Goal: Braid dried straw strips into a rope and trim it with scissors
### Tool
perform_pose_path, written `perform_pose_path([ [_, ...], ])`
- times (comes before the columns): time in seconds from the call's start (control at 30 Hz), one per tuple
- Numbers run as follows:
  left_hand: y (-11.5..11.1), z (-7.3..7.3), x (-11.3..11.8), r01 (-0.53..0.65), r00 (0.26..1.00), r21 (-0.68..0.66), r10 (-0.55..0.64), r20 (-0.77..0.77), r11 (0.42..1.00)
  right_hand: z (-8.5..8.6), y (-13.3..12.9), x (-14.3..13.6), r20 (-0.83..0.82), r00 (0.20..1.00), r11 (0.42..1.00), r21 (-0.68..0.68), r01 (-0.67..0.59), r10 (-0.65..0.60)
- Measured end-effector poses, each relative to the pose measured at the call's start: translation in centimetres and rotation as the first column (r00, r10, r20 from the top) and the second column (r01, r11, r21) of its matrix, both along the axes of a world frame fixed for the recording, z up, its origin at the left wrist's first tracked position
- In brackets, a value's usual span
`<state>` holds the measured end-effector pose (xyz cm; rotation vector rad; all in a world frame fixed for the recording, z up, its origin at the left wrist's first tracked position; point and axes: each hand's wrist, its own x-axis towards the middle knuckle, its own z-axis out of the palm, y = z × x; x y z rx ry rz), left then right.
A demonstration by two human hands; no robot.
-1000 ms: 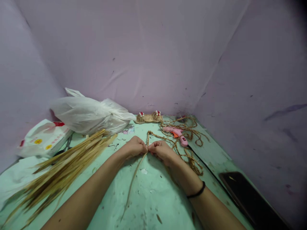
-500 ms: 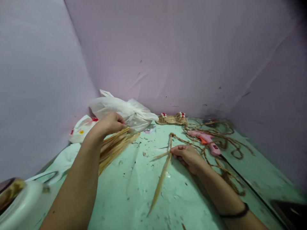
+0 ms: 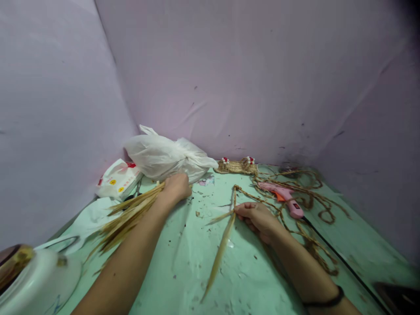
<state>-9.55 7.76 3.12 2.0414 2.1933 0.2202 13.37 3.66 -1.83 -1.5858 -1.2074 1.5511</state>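
My left hand [image 3: 177, 188] is closed over the upper end of a bundle of dry straw-coloured strips [image 3: 129, 217]; its fingertips are hidden behind the hand. To the right, my right hand [image 3: 254, 216] pinches a thin braided cord [image 3: 235, 195] where it splits into flat loose strips. A long pale strip [image 3: 219, 258] hangs from that pinch toward the front, and a shorter one [image 3: 220, 217] points left. From the cord's far end, more twisted rope [image 3: 256, 193] runs off to the right.
A white plastic bag [image 3: 160, 155] and a tissue packet [image 3: 121, 179] lie at the back left. Behind is a woven piece with beads [image 3: 236, 166]. A pink glue gun [image 3: 288, 200] lies among tangled rope [image 3: 323, 197] at right. A white rounded object [image 3: 49, 280] stands front left.
My left hand has moved right and toward me, onto the end of the bundle, whose strips now fan out to the left. My right hand keeps its pinch.
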Motion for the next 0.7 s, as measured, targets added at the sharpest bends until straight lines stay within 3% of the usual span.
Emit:
perform_pose_path([
  [0.1, 0.4, -0.8, -0.2, 0.001, 1.0, 0.004, -0.001, -0.001, 1.0, 0.1, 0.0, 0.0, -0.009, 1.0, 1.0, 0.002, -0.012, 0.012],
  [0.2, 0.3, -0.2, 0.1, 0.041, 0.998, -0.004, -0.041, 0.055, 0.999, 0.4, 0.0, 0.0, -0.02, 1.0, 1.0, -0.014, -0.002, 0.001],
  [0.3, -0.5, 0.4, 2.0, 0.2, 0.953, -0.053, -0.182, 0.24, 0.978, 0.6, 0.0, 0.0, -0.051, 0.999, 1.0, -0.022, 0.016, -0.018],
  [0.4, -1.7, -0.1, 4.8, 0.357, 0.858, -0.134, -0.268, 0.438, 0.925, 0.7, -0.1, 0.0, -0.083, 0.996, 1.0, -0.011, 0.022, -0.023],
  [0.53, -2.6, -1.7, 7.2, 0.396, 0.81, -0.164, -0.259, 0.526, 0.904, 0.8, -0.1, 0.0, -0.101, 0.995, 1.0, 0.019, 0.019, -0.016],
  [0.7, -2.1, -2.4, 6.9, 0.367, 0.79, -0.217, -0.18, 0.586, 0.905, 1.2, -0.1, 0.0, -0.107, 0.994, 1.0, -0.008, 0.028, -0.029],
])
